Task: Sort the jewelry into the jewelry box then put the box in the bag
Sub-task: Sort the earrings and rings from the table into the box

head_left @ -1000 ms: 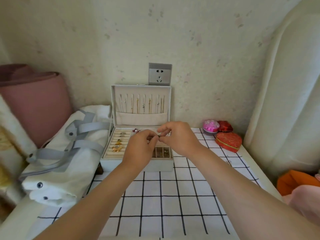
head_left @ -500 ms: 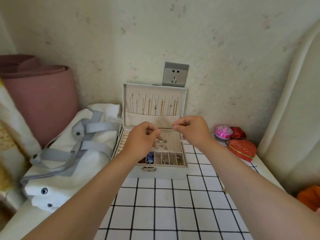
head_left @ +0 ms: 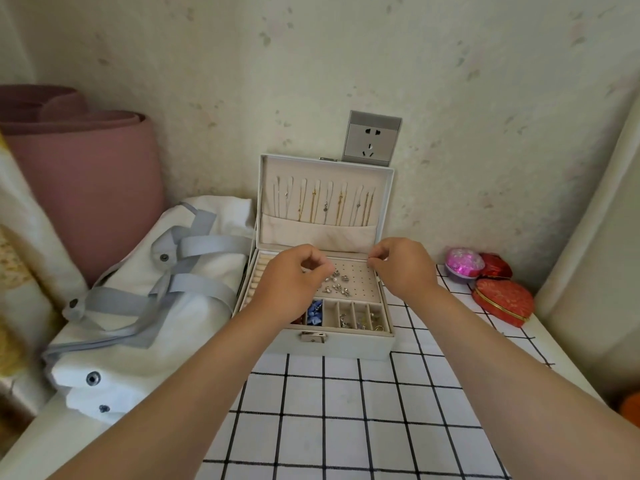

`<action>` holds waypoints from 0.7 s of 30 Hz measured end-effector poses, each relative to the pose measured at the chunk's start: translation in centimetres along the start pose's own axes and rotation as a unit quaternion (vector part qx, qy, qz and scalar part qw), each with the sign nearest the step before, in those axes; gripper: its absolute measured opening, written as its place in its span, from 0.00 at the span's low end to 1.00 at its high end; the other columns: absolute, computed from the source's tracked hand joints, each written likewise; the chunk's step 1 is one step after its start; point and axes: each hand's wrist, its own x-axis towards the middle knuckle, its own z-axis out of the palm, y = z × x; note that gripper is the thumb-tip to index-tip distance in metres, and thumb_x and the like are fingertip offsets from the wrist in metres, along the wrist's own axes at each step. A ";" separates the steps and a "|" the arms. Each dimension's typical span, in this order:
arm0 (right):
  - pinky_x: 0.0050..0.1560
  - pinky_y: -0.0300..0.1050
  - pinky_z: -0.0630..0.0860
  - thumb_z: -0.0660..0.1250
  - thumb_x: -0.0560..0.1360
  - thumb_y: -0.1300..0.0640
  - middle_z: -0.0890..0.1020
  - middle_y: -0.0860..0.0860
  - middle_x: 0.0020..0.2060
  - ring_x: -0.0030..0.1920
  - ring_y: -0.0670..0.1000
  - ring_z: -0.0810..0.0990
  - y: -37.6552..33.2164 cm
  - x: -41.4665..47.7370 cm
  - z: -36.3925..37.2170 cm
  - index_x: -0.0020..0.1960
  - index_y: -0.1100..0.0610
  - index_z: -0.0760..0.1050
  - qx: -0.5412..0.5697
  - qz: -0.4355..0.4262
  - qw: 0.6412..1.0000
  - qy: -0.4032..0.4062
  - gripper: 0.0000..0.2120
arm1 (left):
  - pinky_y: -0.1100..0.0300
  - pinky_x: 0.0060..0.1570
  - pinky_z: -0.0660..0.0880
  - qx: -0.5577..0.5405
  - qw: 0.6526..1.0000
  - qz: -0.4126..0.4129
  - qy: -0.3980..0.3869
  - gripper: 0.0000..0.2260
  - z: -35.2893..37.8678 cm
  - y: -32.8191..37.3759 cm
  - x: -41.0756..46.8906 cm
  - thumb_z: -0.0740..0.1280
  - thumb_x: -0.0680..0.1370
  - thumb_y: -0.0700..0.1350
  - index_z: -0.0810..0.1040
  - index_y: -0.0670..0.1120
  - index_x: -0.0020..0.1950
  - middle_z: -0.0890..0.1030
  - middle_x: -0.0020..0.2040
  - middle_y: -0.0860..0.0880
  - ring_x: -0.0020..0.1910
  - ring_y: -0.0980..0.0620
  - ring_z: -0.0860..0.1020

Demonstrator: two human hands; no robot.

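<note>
Pale grey jewelry box (head_left: 332, 346), lid raised against the far wall, standing at the far edge of a checked cloth (head_left: 346, 410). Thin chains (head_left: 325, 206) hang inside the lid; small earrings (head_left: 337, 284) lie on the perforated pad, with more pieces in the near compartments. Left hand (head_left: 294, 282) and right hand (head_left: 403, 266) hover over the tray, well apart, fingers curled and thumb-to-forefinger pinched; whether anything is held cannot be told. White bag (head_left: 138, 306) with grey straps lies just left of the box. Red heart-shaped case (head_left: 502, 301) sits at right.
</note>
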 end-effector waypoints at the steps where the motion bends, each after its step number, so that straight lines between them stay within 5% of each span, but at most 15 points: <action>1: 0.40 0.42 0.77 0.69 0.75 0.56 0.84 0.42 0.41 0.43 0.46 0.81 0.1 -0.1 0.1 0.43 0.48 0.83 0.003 -0.004 1.000 0.004 0.05 | 0.70 0.41 0.67 -0.003 1.000 0.000 0.000 0.03 0.2 0.0 0.0 0.71 0.77 0.47 0.81 0.51 0.44 0.80 0.40 0.57 0.37 0.69 0.74; 15: 0.42 0.49 0.81 0.65 0.75 0.59 0.85 0.49 0.40 0.41 0.53 0.82 -1.3 -0.6 0.6 0.41 0.52 0.83 -0.108 -0.079 0.991 0.015 0.09 | 0.65 0.44 0.72 -0.035 0.999 -0.014 0.025 0.03 0.9 0.5 -0.1 0.72 0.76 0.48 0.82 0.52 0.42 0.82 0.41 0.55 0.42 0.59 0.78; 21: 0.45 0.49 0.81 0.66 0.75 0.57 0.84 0.46 0.43 0.45 0.50 0.82 -0.9 -0.6 0.2 0.42 0.50 0.84 -0.070 -0.103 0.992 -0.030 0.09 | 0.59 0.48 0.77 -0.072 0.996 -0.038 0.021 0.02 1.0 0.5 0.0 0.72 0.76 0.48 0.83 0.51 0.44 0.82 0.39 0.55 0.40 0.56 0.80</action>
